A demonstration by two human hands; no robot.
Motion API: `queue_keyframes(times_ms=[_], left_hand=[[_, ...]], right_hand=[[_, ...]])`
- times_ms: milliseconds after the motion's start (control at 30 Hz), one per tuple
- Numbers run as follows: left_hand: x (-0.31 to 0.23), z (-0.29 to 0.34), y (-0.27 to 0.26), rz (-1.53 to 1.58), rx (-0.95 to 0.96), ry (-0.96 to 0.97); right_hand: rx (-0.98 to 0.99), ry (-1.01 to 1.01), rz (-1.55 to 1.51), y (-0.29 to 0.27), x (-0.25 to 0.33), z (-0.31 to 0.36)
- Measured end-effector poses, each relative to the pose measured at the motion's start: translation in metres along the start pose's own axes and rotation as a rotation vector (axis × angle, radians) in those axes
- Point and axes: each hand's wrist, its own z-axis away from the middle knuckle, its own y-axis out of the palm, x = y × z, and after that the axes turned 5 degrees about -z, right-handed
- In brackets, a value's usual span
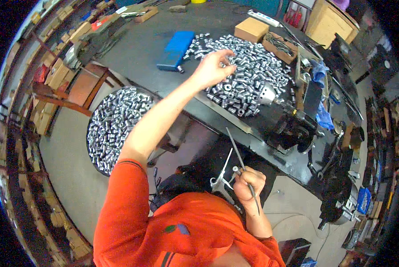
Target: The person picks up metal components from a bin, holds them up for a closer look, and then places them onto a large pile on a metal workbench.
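Note:
My left hand point(215, 69) is over a heap of small shiny metal bushings point(261, 66) on the workbench. Its thumb and fingers are curved apart, and bushings show in the gap between them. Low in front of my body, my right hand point(249, 183) is closed around a thin dark file point(234, 147), which slants up to the left with its tapered end below the fist. A small metal bushing point(236, 170) shows at the right fingertips. Beside that hand is a silver tool with a thin shaft point(224, 167); whether I hold it is unclear.
A round container point(115, 129) full of bushings stands left of the bench. A blue box point(176, 50) lies left of the heap. Behind it are a wooden block point(251, 30) and a tray of thin rods point(279, 48). A dark machine with a chuck point(267, 94) stands right.

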Motion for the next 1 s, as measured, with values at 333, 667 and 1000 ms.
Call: queue_keyframes(times_ms=[333,667,1000], left_hand=[[0.078,0.160,-0.173,-0.914,0.231,-0.350],[0.156,0.188,-0.154,-1.168,0.165,-0.385],[0.062,0.177,-0.129,-0.558,0.146,-0.379]], right_hand=[[0.065,0.130,-0.164,0.015,-0.003,0.003],[0.101,0.077,-0.121,0.022,-0.009,0.005],[0.246,0.191,-0.184,0.015,-0.010,0.012]])
